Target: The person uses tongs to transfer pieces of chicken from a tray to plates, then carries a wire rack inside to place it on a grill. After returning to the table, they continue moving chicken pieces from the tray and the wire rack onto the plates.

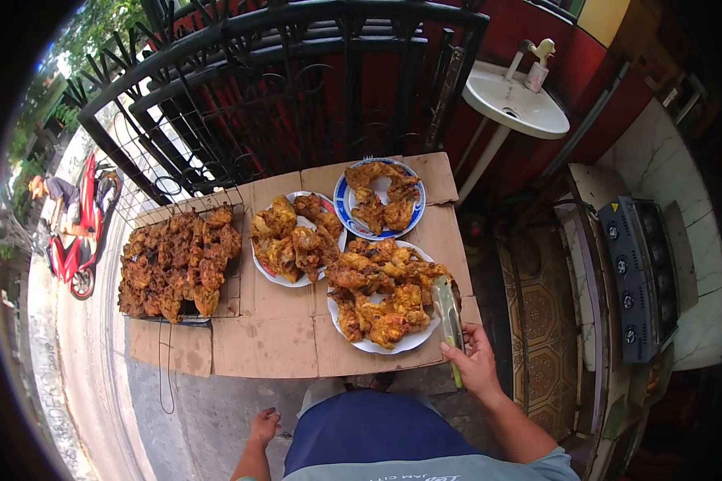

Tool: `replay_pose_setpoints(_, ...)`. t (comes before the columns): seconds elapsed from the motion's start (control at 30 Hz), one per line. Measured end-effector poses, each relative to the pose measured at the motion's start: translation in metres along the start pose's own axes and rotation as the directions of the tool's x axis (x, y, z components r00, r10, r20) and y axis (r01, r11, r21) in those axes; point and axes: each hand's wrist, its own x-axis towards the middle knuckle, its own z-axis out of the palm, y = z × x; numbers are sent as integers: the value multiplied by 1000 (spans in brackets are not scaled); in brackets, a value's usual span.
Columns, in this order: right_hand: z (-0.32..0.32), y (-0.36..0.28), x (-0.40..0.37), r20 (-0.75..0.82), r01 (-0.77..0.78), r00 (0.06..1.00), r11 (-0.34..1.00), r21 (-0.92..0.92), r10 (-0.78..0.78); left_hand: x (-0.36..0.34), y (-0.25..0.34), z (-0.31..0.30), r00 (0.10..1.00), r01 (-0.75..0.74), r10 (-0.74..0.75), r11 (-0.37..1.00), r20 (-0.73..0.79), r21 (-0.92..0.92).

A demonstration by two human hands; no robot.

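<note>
My right hand [477,362] is closed around the green-edged handle of metal tongs [448,309]. The tongs' tips reach over the right rim of the large white plate [413,341], against the pieces of browned chicken [389,327] heaped there; whether they pinch a piece is hidden. Low beside my body, below the table's front edge, hangs my left hand [265,425], fingers loosely bent and apart from the food. A smaller plate of chicken [285,240] stands left of the large one, and a blue-rimmed plate [342,210] with several pieces sits behind.
Cardboard [269,345] covers the table. A wire grill rack [237,216] loaded with dark chicken pieces lies at the left, its wire handle hanging over the front. Black metal railing [297,48] runs behind. To the right are a sink [529,112] and a gas stove [638,280]; a red motorcycle [80,232] is outside.
</note>
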Motion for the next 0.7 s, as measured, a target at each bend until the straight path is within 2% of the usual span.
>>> replay_pose_setpoints(0.17, -12, 6, 2, 50, 72, 996, 993, -94, -67, -5, -16, 5, 999, 21, -23, 997, -34, -69)
replay_pose_setpoints(0.27, -9, -2, 5, 56, 45, 998, 995, -94, -40, -3, -32, 10, 999, -8, 6, 999, -40, -46)
replay_pose_setpoints(0.33, -11, -5, 8, 61, -33, 998, 998, -53, 36, -5, -35, 14, 999, 13, -16, 998, -49, -54)
replay_pose_setpoints(0.43, -25, 3, 14, 112, -19, 993, 1000, -23, 21, -4, -43, 16, 998, -19, 15, 997, -57, -70)
replay_pose_setpoints(0.47, -24, -10, 12, 121, -177, 978, 982, 59, 169, -4, -44, 16, 998, -15, 11, 997, -59, -72)
replay_pose_setpoints(0.5, -25, -11, 16, 124, -180, 977, 982, 57, 172, -3, -45, 16, 998, -12, 8, 998, -57, -69)
replay_pose_setpoints(0.57, -31, -11, 23, 261, -308, 935, 913, 267, 240, -3, -46, 18, 998, -7, 3, 998, -56, -68)
replay_pose_setpoints(0.7, -47, -9, 28, 343, -424, 887, 839, 342, 309, 3, -56, 18, 997, -28, 21, 994, -73, -102)
